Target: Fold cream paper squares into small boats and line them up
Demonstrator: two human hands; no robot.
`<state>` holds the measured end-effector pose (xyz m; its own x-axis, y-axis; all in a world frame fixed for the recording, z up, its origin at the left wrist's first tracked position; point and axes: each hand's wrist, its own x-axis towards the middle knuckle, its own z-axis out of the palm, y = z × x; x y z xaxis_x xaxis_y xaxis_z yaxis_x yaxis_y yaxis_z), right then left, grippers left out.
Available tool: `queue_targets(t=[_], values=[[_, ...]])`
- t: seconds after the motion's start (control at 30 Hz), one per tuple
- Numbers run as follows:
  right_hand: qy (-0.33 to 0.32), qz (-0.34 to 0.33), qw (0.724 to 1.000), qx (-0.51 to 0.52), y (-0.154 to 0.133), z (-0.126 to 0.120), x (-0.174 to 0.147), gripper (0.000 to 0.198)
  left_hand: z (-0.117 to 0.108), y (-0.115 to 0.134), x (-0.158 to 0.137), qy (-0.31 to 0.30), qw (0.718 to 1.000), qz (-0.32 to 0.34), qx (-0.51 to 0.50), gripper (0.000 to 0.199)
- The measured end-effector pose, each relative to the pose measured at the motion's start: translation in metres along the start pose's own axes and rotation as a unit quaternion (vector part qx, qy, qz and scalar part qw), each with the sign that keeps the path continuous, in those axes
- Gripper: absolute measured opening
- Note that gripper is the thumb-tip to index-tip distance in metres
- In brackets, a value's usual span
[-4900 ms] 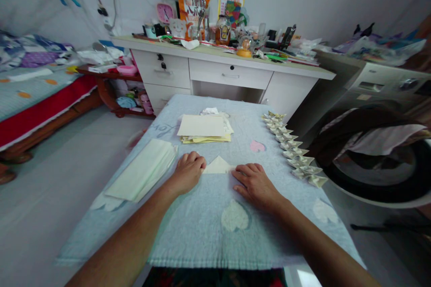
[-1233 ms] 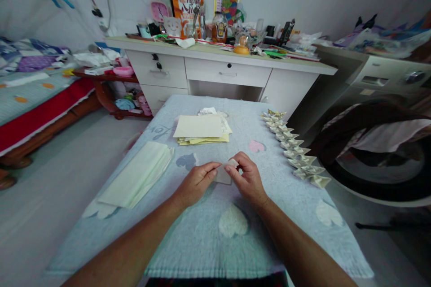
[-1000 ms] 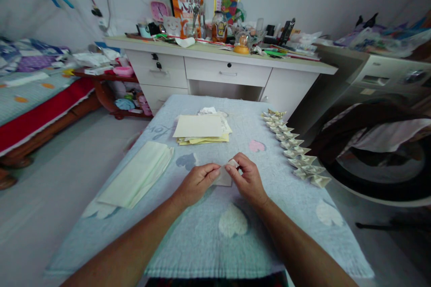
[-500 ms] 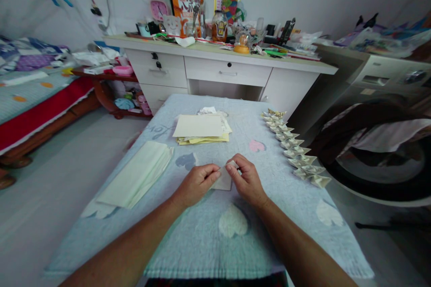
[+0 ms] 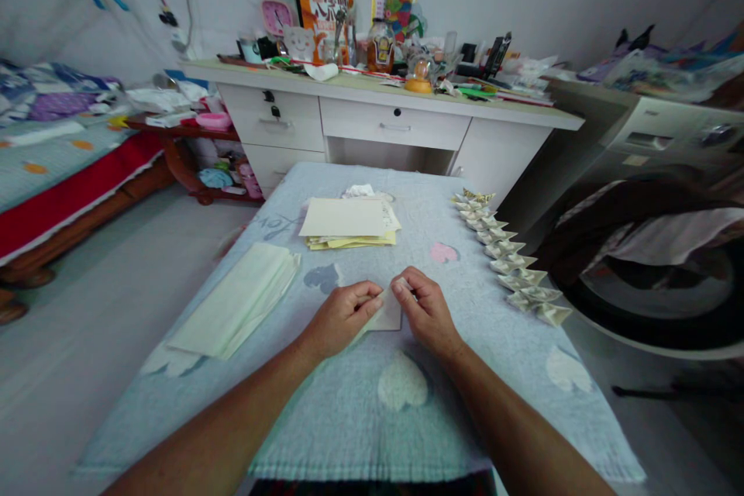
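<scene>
Between my two hands is a small folded piece of pale paper [image 5: 390, 316], partly hidden by my fingers. My left hand [image 5: 347, 315] pinches its left side between thumb and fingers. At its upper right corner my right hand [image 5: 426, 308] is closed, the thumb pressing on the paper. A stack of cream and yellow paper sheets [image 5: 344, 217] lies beyond my hands. To the left rests a pile of long pale green folded paper [image 5: 238, 301]. Several folded paper pieces [image 5: 511, 260] with pointed ends stand in a row along the table's right side.
A blue cloth with heart shapes covers the table [image 5: 465, 418]. Behind it stands a white desk [image 5: 395, 120] crowded with a jar [image 5: 380, 46], an orange bag and small items. A washing machine [image 5: 668, 139] is at right, a bed [image 5: 63, 170] at left.
My hands stay at nearly the same place, both still pinching the paper. My left fingers have shifted very slightly on it; the other papers lie as before.
</scene>
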<state>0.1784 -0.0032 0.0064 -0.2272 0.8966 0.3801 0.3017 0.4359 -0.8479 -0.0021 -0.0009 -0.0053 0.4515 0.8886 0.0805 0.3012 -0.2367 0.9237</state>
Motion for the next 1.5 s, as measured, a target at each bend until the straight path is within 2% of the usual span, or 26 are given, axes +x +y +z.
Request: queue_targets(t=[0.3,0.73,1.5], values=[[0.027,0.014,0.999,0.021,-0.0001,-0.001,0.0005,0.019,-0.0007,0.0023,-0.001,0.005,1.0,-0.005,0.003,0.025],[0.03,0.01,0.998,0.047,0.0033,-0.0017,-0.0011,0.011,-0.002,0.0026,-0.0004,0.014,1.0,0.002,0.02,0.027],[0.034,0.021,0.998,0.038,0.0005,-0.003,-0.0012,0.015,-0.0024,0.0042,-0.0002,0.014,1.0,-0.002,0.0,0.027]])
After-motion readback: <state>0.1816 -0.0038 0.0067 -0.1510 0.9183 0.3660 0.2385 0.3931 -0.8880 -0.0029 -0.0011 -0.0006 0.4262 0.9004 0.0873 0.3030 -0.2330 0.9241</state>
